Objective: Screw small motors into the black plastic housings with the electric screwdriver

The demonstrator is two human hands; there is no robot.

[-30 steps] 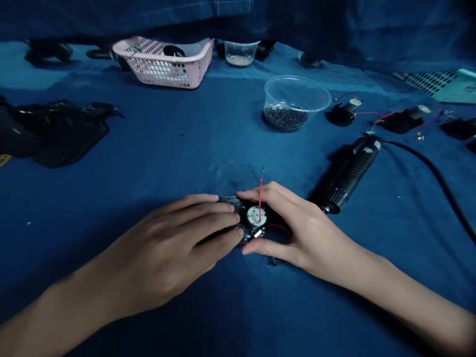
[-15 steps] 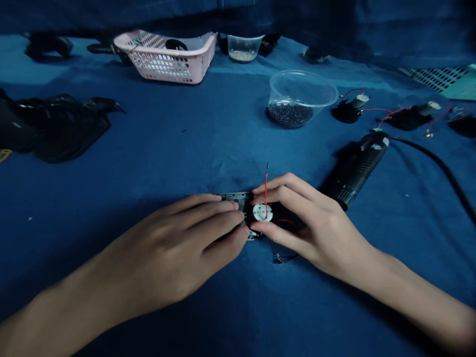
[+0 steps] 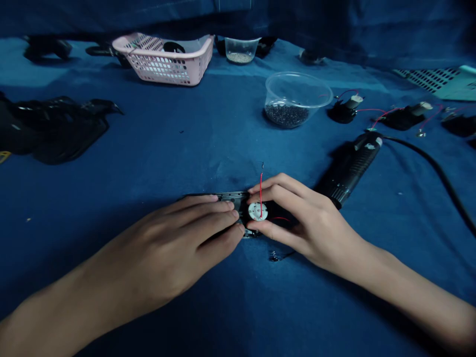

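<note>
The tub (image 3: 286,94) is holding dark bits (image 3: 286,115); my right fingers (image 3: 273,231) are pinching the disc (image 3: 256,212), left fingers (image 3: 221,219) half-hiding the casing (image 3: 241,204), grip unclear.

A corded power tool (image 3: 353,166), tub (image 3: 277,93) of tiny dark pieces (image 3: 286,115) and wired parts (image 3: 342,113) mark a workshop

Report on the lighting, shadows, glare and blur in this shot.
Head view: dim, bluish light; a dark shadow along the left of the black power tool; small glints on the black glossy bundle; deep shade beneath the right hand swallows detail; the black object at upper left looks soft.
</note>
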